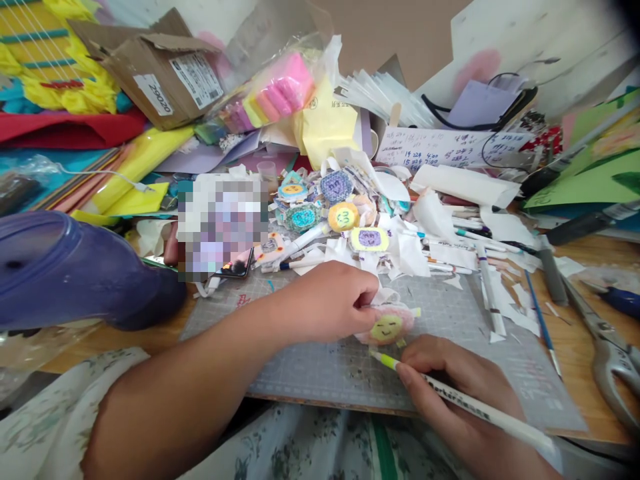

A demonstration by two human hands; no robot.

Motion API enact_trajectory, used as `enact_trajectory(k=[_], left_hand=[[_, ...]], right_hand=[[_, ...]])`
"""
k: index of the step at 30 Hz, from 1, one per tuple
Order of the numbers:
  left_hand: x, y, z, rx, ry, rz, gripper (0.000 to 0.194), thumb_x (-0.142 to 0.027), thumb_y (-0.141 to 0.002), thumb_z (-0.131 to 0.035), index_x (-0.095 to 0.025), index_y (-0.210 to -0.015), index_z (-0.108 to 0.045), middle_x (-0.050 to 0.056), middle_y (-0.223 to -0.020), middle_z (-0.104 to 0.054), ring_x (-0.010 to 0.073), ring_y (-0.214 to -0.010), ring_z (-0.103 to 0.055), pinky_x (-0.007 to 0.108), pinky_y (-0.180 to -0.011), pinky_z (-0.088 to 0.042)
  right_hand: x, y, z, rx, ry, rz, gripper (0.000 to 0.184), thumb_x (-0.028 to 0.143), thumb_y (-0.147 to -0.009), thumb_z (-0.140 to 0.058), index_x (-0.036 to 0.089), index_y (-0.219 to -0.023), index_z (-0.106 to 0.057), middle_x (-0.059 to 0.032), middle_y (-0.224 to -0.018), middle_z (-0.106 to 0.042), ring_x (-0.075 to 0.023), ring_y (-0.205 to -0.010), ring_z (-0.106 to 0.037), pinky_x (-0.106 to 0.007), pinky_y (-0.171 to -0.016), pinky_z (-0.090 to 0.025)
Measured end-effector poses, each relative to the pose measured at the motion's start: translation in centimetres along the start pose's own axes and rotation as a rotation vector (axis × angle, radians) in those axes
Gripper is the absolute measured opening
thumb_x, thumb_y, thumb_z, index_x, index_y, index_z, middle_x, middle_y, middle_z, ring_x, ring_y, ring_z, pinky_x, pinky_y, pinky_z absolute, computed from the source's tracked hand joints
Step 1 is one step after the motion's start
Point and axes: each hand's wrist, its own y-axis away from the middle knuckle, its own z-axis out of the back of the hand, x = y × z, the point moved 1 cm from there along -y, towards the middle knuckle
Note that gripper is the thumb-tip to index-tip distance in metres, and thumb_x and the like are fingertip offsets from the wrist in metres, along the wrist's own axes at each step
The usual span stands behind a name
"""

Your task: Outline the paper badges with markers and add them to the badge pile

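My left hand [335, 300] is closed, its fingers pressed on a pink paper cutout [387, 325] that has a yellow smiling face. In my right hand [460, 380] is a white marker pen [465, 405] with a yellow-green tip, gripped like a pencil. The tip points at the lower edge of the cutout, close to a small yellow tab; whether it touches cannot be told. Both hands are over a grey cutting mat [300, 373]. Beyond them lies a pile of similar paper cutouts with coloured centres, among them a yellow one with a purple middle [370, 239].
Scissors [607, 353] and a thin blue brush [543, 323] lie at the right. Several markers and paper scraps spread behind the mat. A blurred-out phone [225, 220] stands at centre left, beside a purple container [85, 267]. A cardboard box [160, 73] sits at the back.
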Motion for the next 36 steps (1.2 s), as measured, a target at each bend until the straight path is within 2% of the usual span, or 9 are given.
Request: enact_trajectory(k=[5,15,20,28,36], left_hand=[[-0.05,0.05,0.08,0.009,0.002,0.019,0.025,-0.023,-0.074,-0.057,-0.018,-0.056,-0.039,-0.006,-0.052,-0.039,0.0093,-0.052,-0.034,0.025,-0.048,-0.022],[0.1,0.05,0.02,0.013,0.015,0.026,0.024,-0.024,-0.075,-0.058,-0.018,-0.058,-0.042,-0.006,-0.054,-0.043,0.0091,-0.053,-0.037,0.024,-0.049,-0.023],[0.15,0.04,0.02,0.009,0.012,0.019,0.024,-0.024,-0.075,-0.057,-0.018,-0.058,-0.042,-0.007,-0.054,-0.042,0.0092,-0.053,-0.037,0.024,-0.049,-0.023],[-0.02,0.07,0.13,0.022,0.012,0.026,0.025,-0.023,-0.076,-0.057,-0.018,-0.057,-0.041,-0.007,-0.054,-0.041,0.0092,-0.053,-0.036,0.024,-0.049,-0.023],[0.11,0.05,0.02,0.024,0.007,0.025,0.025,-0.024,-0.076,-0.058,-0.018,-0.058,-0.042,-0.006,-0.054,-0.042,0.0091,-0.053,-0.037,0.024,-0.05,-0.022]], right_hand=[[-0.2,0.06,-0.06,0.025,0.006,-0.01,0.017,0.02,-0.089,-0.053,0.022,-0.073,-0.053,0.0031,-0.065,-0.061,-0.0116,-0.056,-0.059,-0.022,-0.052,-0.046],[-0.36,0.11,-0.25,-0.009,-0.012,0.02,0.016,0.017,-0.089,-0.053,0.023,-0.074,-0.051,0.0042,-0.063,-0.059,-0.0109,-0.054,-0.056,-0.021,-0.05,-0.043],[-0.49,0.42,-0.4,-0.042,-0.05,-0.034,0.017,0.019,-0.089,-0.053,0.023,-0.073,-0.051,0.0033,-0.064,-0.059,-0.012,-0.055,-0.056,-0.023,-0.051,-0.042],[-0.54,0.25,-0.15,0.004,-0.034,-0.013,0.016,0.018,-0.089,-0.052,0.023,-0.074,-0.052,0.0026,-0.065,-0.06,-0.0126,-0.055,-0.058,-0.023,-0.05,-0.044],[-0.45,0.22,-0.03,-0.022,-0.009,0.01,0.015,0.017,-0.088,-0.052,0.023,-0.074,-0.051,0.0033,-0.063,-0.059,-0.0119,-0.053,-0.057,-0.022,-0.049,-0.044]])
